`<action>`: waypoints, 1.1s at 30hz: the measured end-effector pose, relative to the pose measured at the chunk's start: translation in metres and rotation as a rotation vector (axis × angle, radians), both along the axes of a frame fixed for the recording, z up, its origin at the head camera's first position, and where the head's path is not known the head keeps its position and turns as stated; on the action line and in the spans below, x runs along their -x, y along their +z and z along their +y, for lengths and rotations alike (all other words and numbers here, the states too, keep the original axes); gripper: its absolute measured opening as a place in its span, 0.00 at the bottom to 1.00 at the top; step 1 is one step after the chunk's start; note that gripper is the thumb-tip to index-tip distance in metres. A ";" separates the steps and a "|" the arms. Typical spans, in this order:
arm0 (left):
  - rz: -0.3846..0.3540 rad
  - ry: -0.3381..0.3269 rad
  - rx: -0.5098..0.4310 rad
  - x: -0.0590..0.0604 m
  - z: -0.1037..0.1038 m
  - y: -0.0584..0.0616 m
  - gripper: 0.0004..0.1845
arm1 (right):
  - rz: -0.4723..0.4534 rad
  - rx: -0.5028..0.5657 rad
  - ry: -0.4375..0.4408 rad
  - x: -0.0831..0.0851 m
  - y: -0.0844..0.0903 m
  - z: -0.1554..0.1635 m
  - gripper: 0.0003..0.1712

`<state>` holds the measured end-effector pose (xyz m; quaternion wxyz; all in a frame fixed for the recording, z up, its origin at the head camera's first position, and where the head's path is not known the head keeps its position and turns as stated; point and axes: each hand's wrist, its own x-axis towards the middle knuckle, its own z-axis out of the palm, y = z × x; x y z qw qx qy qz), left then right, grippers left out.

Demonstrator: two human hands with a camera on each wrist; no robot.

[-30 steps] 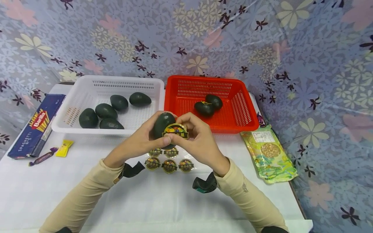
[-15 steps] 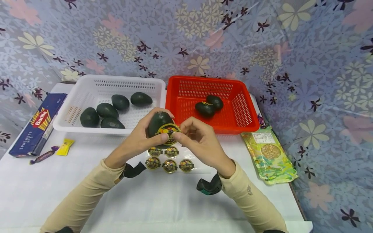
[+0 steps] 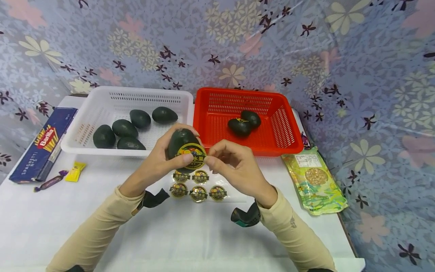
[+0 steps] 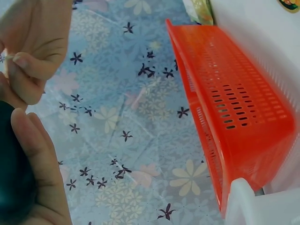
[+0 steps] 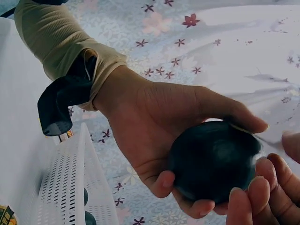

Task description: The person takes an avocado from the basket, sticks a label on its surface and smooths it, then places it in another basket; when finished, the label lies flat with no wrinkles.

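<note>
My left hand [image 3: 158, 160] grips a dark green avocado [image 3: 181, 139], its thumb lying over a round gold-and-black sticker [image 3: 195, 162] on the near side. With thumb and forefinger, my right hand [image 3: 241, 170] pinches the sticker's right edge. The right wrist view shows my left fingers curled round the avocado [image 5: 211, 159], the sticker mostly hidden there. Below the hands lies a clear sheet [image 3: 232, 194] bearing several matching stickers [image 3: 198, 193]. Several plain avocados [image 3: 124, 129] sit in a white basket [image 3: 68, 145]. Two more [image 3: 239, 127], one visibly stickered, are in a red basket [image 3: 289, 117].
On the left are a blue spaghetti box [image 3: 44, 145], a yellow-wrapped candy [image 3: 75, 172] and a purple-wrapped candy [image 3: 51, 181]. A green-yellow food bag [image 3: 316, 181] lies at the right table edge. Flowered cloth [image 3: 217, 41] hangs behind the baskets.
The avocado and left hand have shifted slightly left. The sticker has turned and lies flatter against the avocado, and the right hand has moved right to the sticker's edge.
</note>
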<state>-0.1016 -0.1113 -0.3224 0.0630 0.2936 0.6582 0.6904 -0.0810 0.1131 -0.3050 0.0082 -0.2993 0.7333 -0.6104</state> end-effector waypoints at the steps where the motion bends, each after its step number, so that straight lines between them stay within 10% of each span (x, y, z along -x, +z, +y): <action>1: -0.005 0.002 0.007 0.000 0.000 0.000 0.20 | 0.008 0.002 0.003 0.000 0.000 0.000 0.02; 20: 0.021 -0.083 0.047 -0.003 0.005 0.000 0.21 | 0.063 0.006 0.033 0.002 -0.004 0.000 0.05; 33: -0.075 -0.292 0.011 -0.001 0.000 -0.006 0.29 | -0.255 0.137 0.269 0.021 -0.025 0.003 0.22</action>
